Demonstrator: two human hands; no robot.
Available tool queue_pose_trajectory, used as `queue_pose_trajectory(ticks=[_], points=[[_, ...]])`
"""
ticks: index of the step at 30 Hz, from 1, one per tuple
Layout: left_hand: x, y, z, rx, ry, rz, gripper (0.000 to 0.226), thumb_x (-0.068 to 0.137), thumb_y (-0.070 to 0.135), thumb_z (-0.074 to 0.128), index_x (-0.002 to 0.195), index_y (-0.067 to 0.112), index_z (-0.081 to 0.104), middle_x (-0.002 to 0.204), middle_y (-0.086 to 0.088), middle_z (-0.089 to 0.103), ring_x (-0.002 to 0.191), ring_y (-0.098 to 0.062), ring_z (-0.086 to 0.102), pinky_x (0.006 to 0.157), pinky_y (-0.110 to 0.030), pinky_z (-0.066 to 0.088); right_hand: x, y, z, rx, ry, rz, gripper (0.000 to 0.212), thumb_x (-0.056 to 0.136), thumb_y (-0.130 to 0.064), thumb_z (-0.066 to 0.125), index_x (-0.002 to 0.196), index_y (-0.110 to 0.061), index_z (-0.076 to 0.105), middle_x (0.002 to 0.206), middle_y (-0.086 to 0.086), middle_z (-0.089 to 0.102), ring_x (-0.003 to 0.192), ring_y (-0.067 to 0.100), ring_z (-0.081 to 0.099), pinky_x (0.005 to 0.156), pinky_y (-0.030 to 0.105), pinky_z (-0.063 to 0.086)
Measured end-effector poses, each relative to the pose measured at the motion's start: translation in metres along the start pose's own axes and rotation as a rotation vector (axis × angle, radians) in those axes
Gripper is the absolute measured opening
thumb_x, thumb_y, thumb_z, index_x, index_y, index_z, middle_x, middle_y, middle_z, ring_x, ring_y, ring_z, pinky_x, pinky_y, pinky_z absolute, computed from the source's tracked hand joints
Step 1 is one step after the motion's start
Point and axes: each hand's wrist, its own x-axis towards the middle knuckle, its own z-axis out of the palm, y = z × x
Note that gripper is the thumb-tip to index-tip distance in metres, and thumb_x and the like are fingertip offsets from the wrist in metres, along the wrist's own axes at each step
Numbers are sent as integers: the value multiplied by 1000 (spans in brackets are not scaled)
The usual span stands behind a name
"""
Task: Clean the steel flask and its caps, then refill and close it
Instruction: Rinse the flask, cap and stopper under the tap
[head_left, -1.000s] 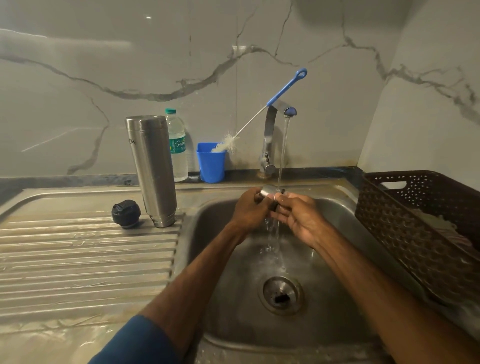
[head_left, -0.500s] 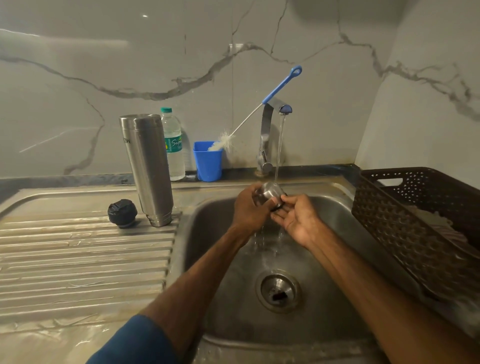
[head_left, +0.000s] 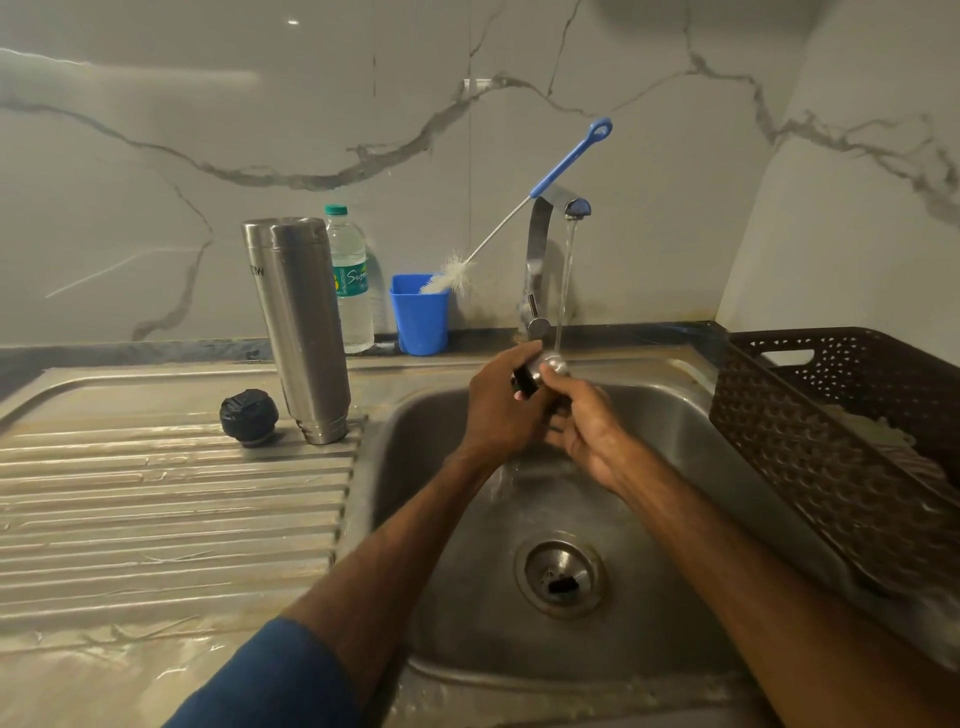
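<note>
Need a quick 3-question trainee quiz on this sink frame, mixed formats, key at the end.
1. True or false: water is running from the tap.
2. Where is the black cap? A) in the sink B) on the drainboard beside the steel flask C) in the basket
3. What does the left hand hold under the stream?
Key: 1 true; 2 B; 3 the steel cap.

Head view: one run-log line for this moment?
step: rinsing | left hand, right hand: hold steel cap under running tap | steel flask, black cap: on drainboard
</note>
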Motion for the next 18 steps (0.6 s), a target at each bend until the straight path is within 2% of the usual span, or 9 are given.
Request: queue_pose_trajectory(ticks=[4,6,9,12,14,16,18], points=[[0,3,-1,42,-110,44,57,96,18,72,149,15,51,143,-5,61,131,-14,56,111,-30,46,0,-8,-9,112,-30,82,41,101,-37,59,129,-8,63,116,17,75,106,29,73,84,40,60],[-2,5,1,56,-92,50,58,96,17,73,149,15,51,144,-5,60,132,-16,55,109,-27,45,1,-9,-12,135,-33,99,41,102,-37,56,129,-7,63,114,18,76,102,28,73,90,43,60],[-4,6,2,85,-56,61,58,94,20,75,147,14,52,142,-6,60,129,-16,55,104,-21,42,0,-9,-11,121,-64,101,42,103,-37,55,130,-6,63,116,18,75,106,30,70,102,49,53],[-3,2,-3,105,-76,59,65,91,24,79,148,14,50,145,-7,58,132,-18,54,109,-27,41,0,-9,-10,72,-96,84,43,100,-35,61,131,-6,61,101,12,78,96,26,72,99,48,54],[-1,-1,-8,100,-96,70,67,88,23,81,148,16,51,144,-6,58,131,-17,54,111,-30,43,2,-8,-11,7,-79,66,49,96,-40,66,132,-8,61,111,13,74,104,28,70,104,51,53],[0,-1,-12,89,-132,108,65,85,18,84,144,18,56,140,-4,62,126,-12,55,106,-23,44,5,-8,-14,-58,-50,51,53,93,-48,68,132,-14,62,125,16,69,114,31,68,103,53,54],[1,2,-13,92,-193,146,64,83,14,85,141,19,58,136,-2,64,122,-5,53,98,-10,38,6,-10,-16,-81,-36,38,52,94,-54,65,131,-17,64,127,17,68,114,34,68,94,50,59]])
